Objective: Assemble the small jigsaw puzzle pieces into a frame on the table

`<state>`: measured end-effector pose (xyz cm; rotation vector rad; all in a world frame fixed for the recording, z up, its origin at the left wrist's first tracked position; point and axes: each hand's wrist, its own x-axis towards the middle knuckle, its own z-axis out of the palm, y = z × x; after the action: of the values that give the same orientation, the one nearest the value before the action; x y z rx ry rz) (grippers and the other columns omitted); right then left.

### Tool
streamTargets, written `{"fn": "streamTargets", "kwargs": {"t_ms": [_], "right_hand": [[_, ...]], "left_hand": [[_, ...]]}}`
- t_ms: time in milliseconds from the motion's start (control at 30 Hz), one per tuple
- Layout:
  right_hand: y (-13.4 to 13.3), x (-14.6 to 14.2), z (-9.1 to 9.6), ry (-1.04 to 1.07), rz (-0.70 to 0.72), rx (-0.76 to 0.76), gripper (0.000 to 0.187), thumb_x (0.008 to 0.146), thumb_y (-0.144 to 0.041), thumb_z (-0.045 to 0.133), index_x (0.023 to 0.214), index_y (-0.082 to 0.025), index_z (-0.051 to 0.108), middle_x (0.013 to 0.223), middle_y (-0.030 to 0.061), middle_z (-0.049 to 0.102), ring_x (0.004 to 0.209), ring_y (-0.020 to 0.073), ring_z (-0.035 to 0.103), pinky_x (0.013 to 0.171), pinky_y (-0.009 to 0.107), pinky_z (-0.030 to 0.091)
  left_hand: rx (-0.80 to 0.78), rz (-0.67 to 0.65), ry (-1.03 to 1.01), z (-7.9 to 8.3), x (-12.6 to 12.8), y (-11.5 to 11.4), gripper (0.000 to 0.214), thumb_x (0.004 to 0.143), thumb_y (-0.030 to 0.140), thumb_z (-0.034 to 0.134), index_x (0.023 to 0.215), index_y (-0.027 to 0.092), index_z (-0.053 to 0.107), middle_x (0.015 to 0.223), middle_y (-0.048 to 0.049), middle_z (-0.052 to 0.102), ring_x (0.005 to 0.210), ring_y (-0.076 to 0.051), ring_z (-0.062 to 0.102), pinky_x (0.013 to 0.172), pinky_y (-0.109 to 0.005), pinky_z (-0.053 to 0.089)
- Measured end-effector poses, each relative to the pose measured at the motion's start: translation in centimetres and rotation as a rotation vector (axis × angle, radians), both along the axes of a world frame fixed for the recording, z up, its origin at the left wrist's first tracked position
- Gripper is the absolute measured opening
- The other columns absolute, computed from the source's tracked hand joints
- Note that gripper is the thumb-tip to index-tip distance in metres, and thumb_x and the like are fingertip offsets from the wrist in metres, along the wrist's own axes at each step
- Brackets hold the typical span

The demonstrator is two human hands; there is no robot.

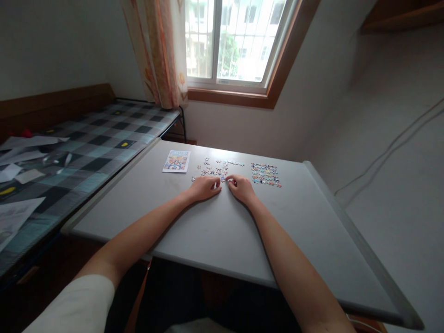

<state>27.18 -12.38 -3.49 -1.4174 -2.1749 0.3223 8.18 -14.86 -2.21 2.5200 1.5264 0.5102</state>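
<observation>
Daylight comes from the window (243, 51) beyond my left hand (204, 188) and right hand (241, 188), its view nearly burnt out to white, while the room around me is dim. A pale glare crosses the tabletop (215, 226) past my fingers, and soft shadows edge my forearms (284, 240). Nearer me, beneath the table, it's almost black. The puzzle pieces (265, 175) look too small and soft to make out, and wide-angle stretch pulls the outer edges.

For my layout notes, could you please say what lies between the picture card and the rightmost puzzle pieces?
In the head view, other puzzle pieces lie between the picture card and the rightmost puzzle pieces.
</observation>
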Motion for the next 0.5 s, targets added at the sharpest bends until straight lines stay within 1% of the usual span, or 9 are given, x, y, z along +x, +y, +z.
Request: {"fn": "streamTargets", "kwargs": {"t_ms": [233, 333, 500], "right_hand": [[0.16, 0.01, -0.24, 0.017, -0.010, -0.006, 0.029, 0.080, -0.019, 0.049, 0.101, -0.023, 0.068, 0.076, 0.0011, 0.065, 0.073, 0.0162, 0.056, 0.075, 0.028, 0.039], [0.19, 0.02, -0.37, 0.059, -0.024, 0.016, 0.030, 0.081, -0.019, 0.047, 0.103, -0.021, 0.067, 0.081, 0.0023, 0.066, 0.074, 0.0159, 0.057, 0.076, 0.028, 0.041], [0.30, 0.16, -0.47, 0.060, -0.118, 0.082, 0.028, 0.081, -0.017, 0.046, 0.099, -0.020, 0.067, 0.090, 0.0054, 0.066, 0.082, 0.0175, 0.058, 0.083, 0.029, 0.041]], "left_hand": [[0.008, 0.003, 0.005, -0.36, -0.10, 0.15, 0.022, 0.084, 0.041, 0.048, 0.084, 0.025, 0.062, 0.072, 0.0001, 0.065, 0.064, -0.016, 0.057, 0.056, -0.026, 0.033], [0.006, 0.018, 0.029, -0.44, -0.10, 0.09, 0.027, 0.086, 0.044, 0.046, 0.084, 0.024, 0.063, 0.069, -0.0003, 0.065, 0.062, -0.016, 0.057, 0.057, -0.025, 0.034], [0.023, -0.044, 0.075, -0.32, -0.05, -0.09, 0.028, 0.086, 0.045, 0.046, 0.085, 0.024, 0.064, 0.069, -0.0001, 0.066, 0.063, -0.016, 0.059, 0.058, -0.025, 0.036]]}}
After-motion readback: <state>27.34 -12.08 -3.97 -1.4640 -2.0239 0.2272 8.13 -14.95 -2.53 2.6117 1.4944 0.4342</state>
